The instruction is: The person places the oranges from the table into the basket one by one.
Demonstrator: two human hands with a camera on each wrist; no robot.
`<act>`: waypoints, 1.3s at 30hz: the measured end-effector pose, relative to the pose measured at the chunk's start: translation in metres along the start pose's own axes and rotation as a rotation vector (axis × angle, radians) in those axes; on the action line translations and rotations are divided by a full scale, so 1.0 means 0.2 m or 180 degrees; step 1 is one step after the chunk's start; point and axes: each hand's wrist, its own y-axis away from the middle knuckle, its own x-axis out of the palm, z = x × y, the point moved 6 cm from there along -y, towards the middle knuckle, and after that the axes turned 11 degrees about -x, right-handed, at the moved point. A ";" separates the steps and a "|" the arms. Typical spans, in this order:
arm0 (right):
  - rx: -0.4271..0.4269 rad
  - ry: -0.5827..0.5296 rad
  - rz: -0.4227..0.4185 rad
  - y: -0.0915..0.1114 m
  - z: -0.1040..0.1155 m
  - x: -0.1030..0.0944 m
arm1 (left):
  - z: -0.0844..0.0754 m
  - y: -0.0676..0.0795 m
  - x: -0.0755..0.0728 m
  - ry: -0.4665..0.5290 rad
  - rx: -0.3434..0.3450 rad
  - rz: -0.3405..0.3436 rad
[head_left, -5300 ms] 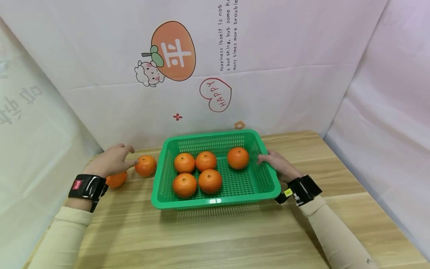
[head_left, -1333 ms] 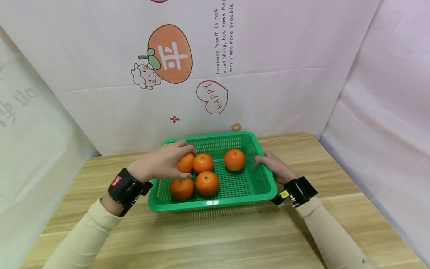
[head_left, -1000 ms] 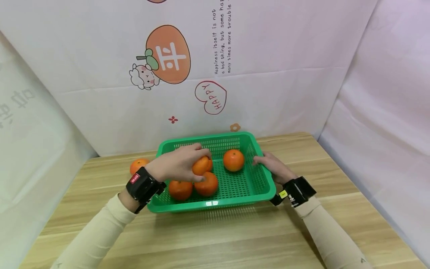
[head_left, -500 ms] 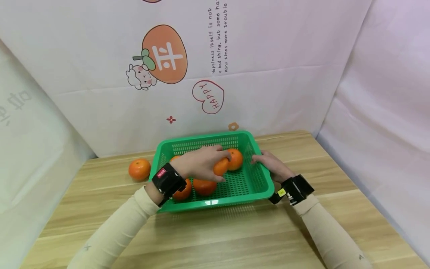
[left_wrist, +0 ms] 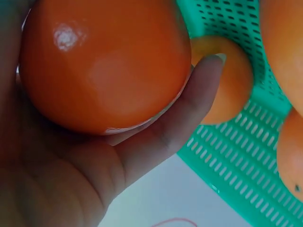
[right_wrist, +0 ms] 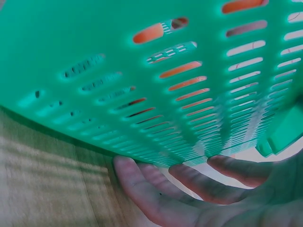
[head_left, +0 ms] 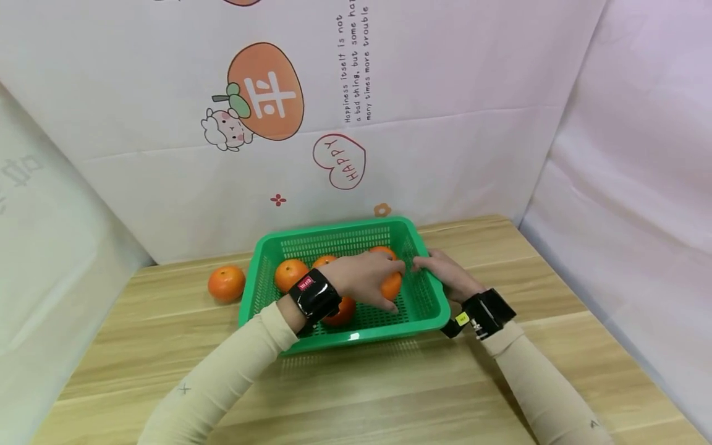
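My left hand (head_left: 367, 278) grips an orange (head_left: 392, 287) over the right half of a green plastic basket (head_left: 361, 335). In the left wrist view the held orange (left_wrist: 104, 66) sits against the palm, fingers curled round its side. My right hand (head_left: 452, 275) holds the basket's right end, thumb over the rim. From the right wrist view, its fingers lie against the outside of the slotted wall (right_wrist: 184, 118). Inside the basket, several oranges rest on the floor, among them one at the left (head_left: 290, 275) and one behind my left hand (head_left: 384, 252); my left hand and wrist partly hide them.
One orange (head_left: 226, 283) lies on the wooden table (head_left: 389, 395) just left of the basket. A white printed cloth (head_left: 445, 123) rises behind the table, and pale cloth also hangs at both sides. Black straps with small devices wrap both wrists.
My left hand was beside two loose oranges on the left; it has taken one and carried it rightward across the basket. My right hand keeps its hold on the basket's end.
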 end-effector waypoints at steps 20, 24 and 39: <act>-0.0014 -0.0067 -0.0030 0.00 0.01 0.01 | -0.10 -0.17 0.19 -0.0483 -0.0056 0.0258; -0.0014 -0.0069 -0.0033 0.00 0.01 0.00 | -0.10 -0.18 0.20 -0.0474 -0.0057 0.0288; -0.0007 -0.0061 -0.0046 0.00 0.01 0.01 | -0.08 -0.20 0.23 -0.0197 -0.0079 0.0452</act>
